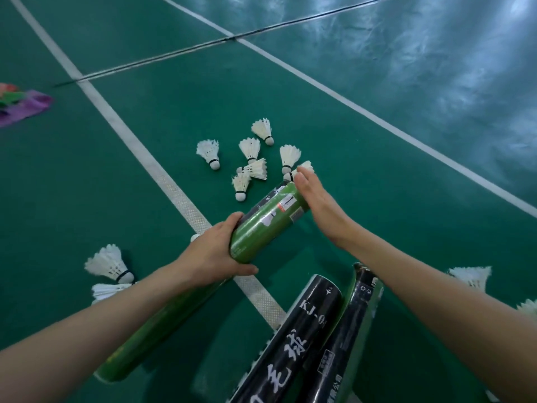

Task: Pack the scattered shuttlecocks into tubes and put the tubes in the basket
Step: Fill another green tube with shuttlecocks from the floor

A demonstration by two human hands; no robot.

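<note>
Bare forearms enter from bottom edge, both reaching forward over green court floor. Left hand clamped round near end of a glossy green cardboard shuttlecock tube, thumb under, fingers over the top. Tube is off the floor, tilted up and away to the right, label facing camera. Right hand flat, fingers straight and together, palm side against the tube's far end; not curled round anything.

Just past the right fingertips: one white feather shuttlecock, partly hidden by the fingers. Cluster of six more white feather shuttlecocks lies on the floor just beyond the tube. All lie loose on the floor.

Under the left forearm a second green tube lies on the floor. Between the forearms, two black printed tubes lean side by side, touching, lower ends cut off by the frame; what holds them unclear.

Left of the left arm: two shuttlecocks on the floor. Right of the right arm: two more, the farther one cropped.

White court line runs diagonally under the left hand. Purple cloth at far left edge, well apart.
</note>
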